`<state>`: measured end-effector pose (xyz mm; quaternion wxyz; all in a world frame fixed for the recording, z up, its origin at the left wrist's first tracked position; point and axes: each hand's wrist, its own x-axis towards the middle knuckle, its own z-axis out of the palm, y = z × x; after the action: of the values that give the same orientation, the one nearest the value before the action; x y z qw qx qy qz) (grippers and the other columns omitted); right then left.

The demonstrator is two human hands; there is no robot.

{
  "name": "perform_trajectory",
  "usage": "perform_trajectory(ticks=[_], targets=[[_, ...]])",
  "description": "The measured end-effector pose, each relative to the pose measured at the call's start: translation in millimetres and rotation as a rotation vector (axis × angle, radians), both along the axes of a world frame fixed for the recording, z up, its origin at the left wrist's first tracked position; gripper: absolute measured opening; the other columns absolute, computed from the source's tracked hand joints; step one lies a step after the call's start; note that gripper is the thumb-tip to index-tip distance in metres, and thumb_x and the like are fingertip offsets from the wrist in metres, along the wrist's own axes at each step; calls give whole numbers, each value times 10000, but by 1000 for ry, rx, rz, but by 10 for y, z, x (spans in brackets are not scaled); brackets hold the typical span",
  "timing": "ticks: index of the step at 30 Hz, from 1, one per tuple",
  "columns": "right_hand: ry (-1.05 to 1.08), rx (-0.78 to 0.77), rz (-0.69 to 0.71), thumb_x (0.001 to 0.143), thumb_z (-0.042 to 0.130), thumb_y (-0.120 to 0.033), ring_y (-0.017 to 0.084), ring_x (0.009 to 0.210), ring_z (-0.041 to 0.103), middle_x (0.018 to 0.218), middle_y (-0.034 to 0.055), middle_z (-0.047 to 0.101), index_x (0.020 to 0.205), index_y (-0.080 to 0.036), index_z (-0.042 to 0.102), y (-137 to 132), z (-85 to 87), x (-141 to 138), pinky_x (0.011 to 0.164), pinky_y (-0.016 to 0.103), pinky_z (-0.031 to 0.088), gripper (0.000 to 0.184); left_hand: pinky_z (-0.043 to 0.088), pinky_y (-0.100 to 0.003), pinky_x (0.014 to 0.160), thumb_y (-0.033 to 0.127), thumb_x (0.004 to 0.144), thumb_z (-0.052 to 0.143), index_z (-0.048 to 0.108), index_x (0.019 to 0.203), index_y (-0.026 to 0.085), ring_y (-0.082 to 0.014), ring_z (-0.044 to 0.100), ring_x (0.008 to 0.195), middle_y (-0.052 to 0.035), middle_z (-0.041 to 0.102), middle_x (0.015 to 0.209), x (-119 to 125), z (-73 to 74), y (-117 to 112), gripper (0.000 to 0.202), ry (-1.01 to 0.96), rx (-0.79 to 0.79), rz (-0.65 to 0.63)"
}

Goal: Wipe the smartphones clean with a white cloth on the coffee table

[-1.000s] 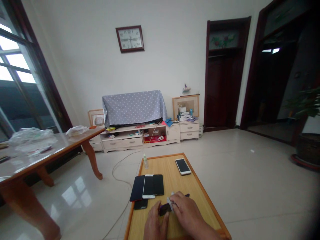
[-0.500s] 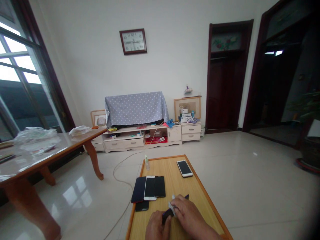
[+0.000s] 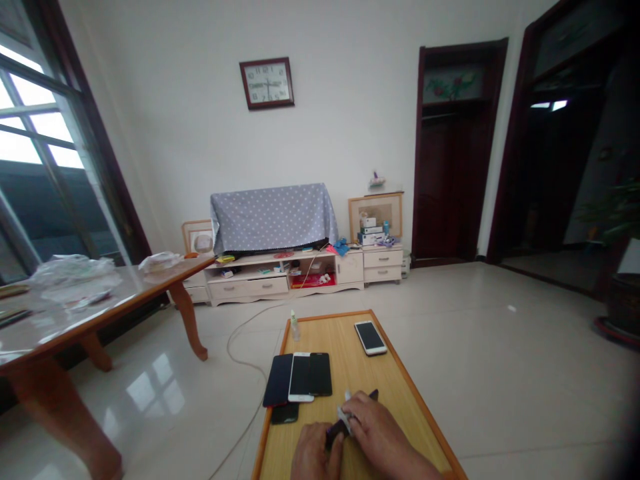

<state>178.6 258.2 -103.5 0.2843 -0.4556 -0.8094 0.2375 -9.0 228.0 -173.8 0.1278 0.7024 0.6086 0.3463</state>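
Left hand (image 3: 315, 452) and right hand (image 3: 376, 435) are together, clamped on a dark smartphone (image 3: 336, 432) and white cloth (image 3: 344, 420) at the near end of the wooden table (image 3: 340, 340), with a row of phones (image 3: 300, 377) left and a white phone (image 3: 370, 337) far right untouched.

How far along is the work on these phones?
Set down so far: three phones lie side by side on the wooden table, with a fourth phone just below them. In hand: the left hand and right hand hold a dark phone with a white cloth. Left apart: a white-framed phone near the far end and an untouched small bottle.
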Motion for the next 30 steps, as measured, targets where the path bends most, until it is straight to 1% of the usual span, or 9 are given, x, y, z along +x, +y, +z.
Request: perform_trajectory(ticks=[5,8,15,17,19,21,25,28,30], targets=[[4,-1,-5,932,499,-175,170,1003,628,1081,40,661,1059,-253,712,16,-42,-7,868,224,414,260,491,-352,786,511,946,488,677,1071,216,-241,650,889,-91,709,938,2,21,-10,372,-20,-35,21],[23,-8,-3,942,493,-203,179,1021,631,1101,50,667,1082,-253,711,25,-63,-8,887,235,422,263,486,-355,814,503,973,435,686,1043,214,-242,647,927,-100,709,960,-1,78,-28,389,11,-77,-22],[111,-25,14,975,454,-292,203,1014,663,1092,57,726,1091,-255,721,57,-99,51,895,261,448,294,462,-357,812,480,990,390,685,1005,216,-247,635,928,-93,701,949,17,177,-61,396,30,-114,-11],[144,-26,-50,984,436,-327,213,983,678,1081,63,737,1139,-257,710,77,-127,88,853,269,463,323,453,-353,806,479,995,379,681,990,218,-245,634,922,-89,700,942,22,188,-64,399,27,-122,-12],[187,-16,-175,982,434,-355,218,966,684,1077,68,740,1225,-254,671,102,-159,130,828,277,470,353,446,-346,800,480,1002,366,676,975,217,-241,633,920,-89,699,940,23,192,-67,407,27,-130,-16],[234,16,-295,983,425,-371,215,960,681,1072,66,733,1231,-252,655,130,-180,176,828,279,470,358,441,-338,792,481,1004,363,673,969,216,-238,634,916,-89,698,931,21,186,-69,410,30,-128,-10],[259,95,-428,974,410,-382,214,946,660,1013,66,698,1010,-250,708,192,-181,262,838,281,460,328,437,-331,787,485,1002,376,672,986,219,-236,633,915,-84,696,928,13,154,-71,398,41,-114,4],[215,35,-482,955,426,-369,211,877,651,921,51,685,924,-248,704,221,-173,271,794,280,447,306,436,-329,784,491,1001,377,670,1000,216,-238,632,919,-87,696,932,6,145,-75,402,47,-108,2],[198,-8,-464,947,441,-361,200,831,645,872,30,689,876,-248,686,204,-173,216,758,270,433,279,434,-330,782,492,1002,371,670,1002,214,-240,632,919,-91,697,932,5,154,-78,408,51,-106,-7]])
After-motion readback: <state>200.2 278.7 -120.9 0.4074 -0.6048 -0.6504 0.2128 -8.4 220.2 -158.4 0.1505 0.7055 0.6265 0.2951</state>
